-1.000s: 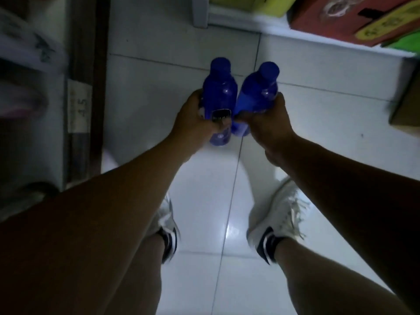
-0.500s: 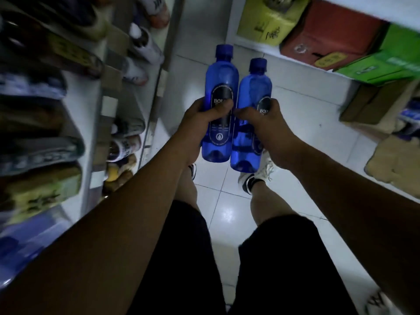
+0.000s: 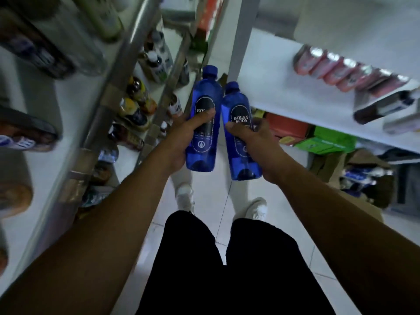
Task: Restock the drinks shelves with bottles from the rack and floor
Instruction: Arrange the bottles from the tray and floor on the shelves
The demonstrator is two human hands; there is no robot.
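Since half a second ago the two blue bottles have come up off the floor backdrop and now sit between the racks, and their bases have drifted a little apart. The left hand (image 3: 179, 139) is wrapped round the left bottle (image 3: 205, 92), thumb across the black label. The right hand (image 3: 261, 144) grips the right bottle (image 3: 235, 103) the same way (its label reads BOLSA SODA). Both are upright with caps up, touching near the shoulders, held over the floor (image 3: 218, 194) in the aisle. The left shelves (image 3: 106, 103) are full of mixed drinks, blurry. The right shelf (image 3: 268, 83) has a row of pink cans (image 3: 336, 69) lying on it, with a red box (image 3: 286, 128) and a green box (image 3: 325, 142) underneath.
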